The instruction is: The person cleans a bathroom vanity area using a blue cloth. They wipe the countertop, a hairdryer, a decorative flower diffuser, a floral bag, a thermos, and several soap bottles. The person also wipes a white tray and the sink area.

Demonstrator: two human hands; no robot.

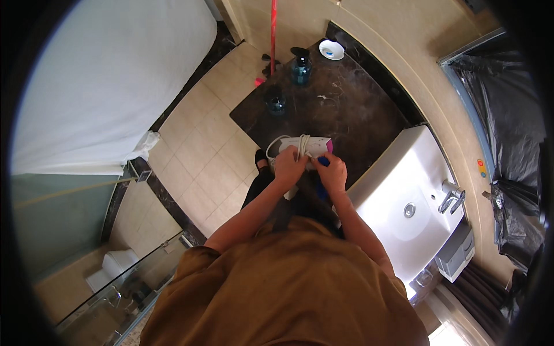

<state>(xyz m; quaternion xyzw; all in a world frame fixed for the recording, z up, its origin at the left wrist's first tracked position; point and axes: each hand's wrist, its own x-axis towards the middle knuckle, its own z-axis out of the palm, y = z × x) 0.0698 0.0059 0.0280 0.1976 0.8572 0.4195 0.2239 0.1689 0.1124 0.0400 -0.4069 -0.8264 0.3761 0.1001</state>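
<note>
Below my chest, at the near edge of the dark countertop [369, 124], is a white appliance with a pink end [321, 144]; its exact kind is hard to make out. A pale cord [303, 143] is wound round its body, and a loop sticks out to its left. My left hand [289, 167] is closed on the cord at the near side. Close beside it, my right hand [333, 175] has its fingers pinched together by the cord's lower end. Something blue [324, 161] shows at the right fingers; its shape is mostly hidden.
Two dark teal bottles, one a pump bottle [300, 72] and one shorter [276, 104], stand on the counter near a small white dish [331, 50]. To the right is a white sink [384, 213] with a metal faucet [451, 196]. A red pole [273, 34] stands beyond the counter.
</note>
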